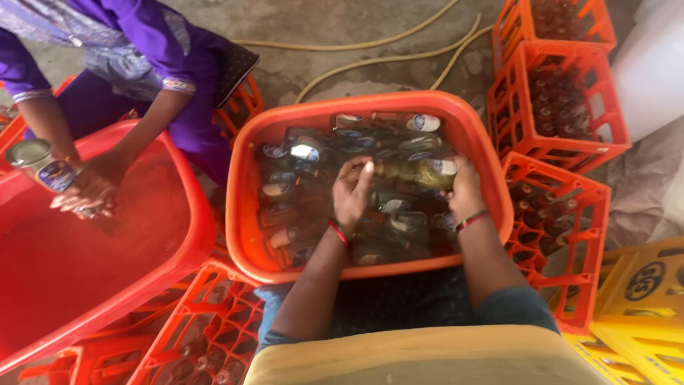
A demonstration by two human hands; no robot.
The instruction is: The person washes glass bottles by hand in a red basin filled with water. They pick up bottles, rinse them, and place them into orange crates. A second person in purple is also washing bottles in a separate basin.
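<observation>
Glass bottle (417, 171) at frame centre is pinched between left hand (351, 191) and right hand (464, 189). Wet glass may slip and crack against bottles in the orange tub (246, 178).

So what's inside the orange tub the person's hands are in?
The orange tub holds murky water and many labelled glass bottles lying on their sides. The left hand and right hand grip one bottle above them. The water hides the tub's bottom.

The tub (246, 185) is orange-red and holds dark green bottles (417, 171) with blue-and-white labels. The crates (556, 142) alongside are orange; one crate (641, 299) is yellow. Red-and-green bangles (472, 219) ring one wrist. The co-worker's garment (164, 43) is purple with a patterned trim.
</observation>
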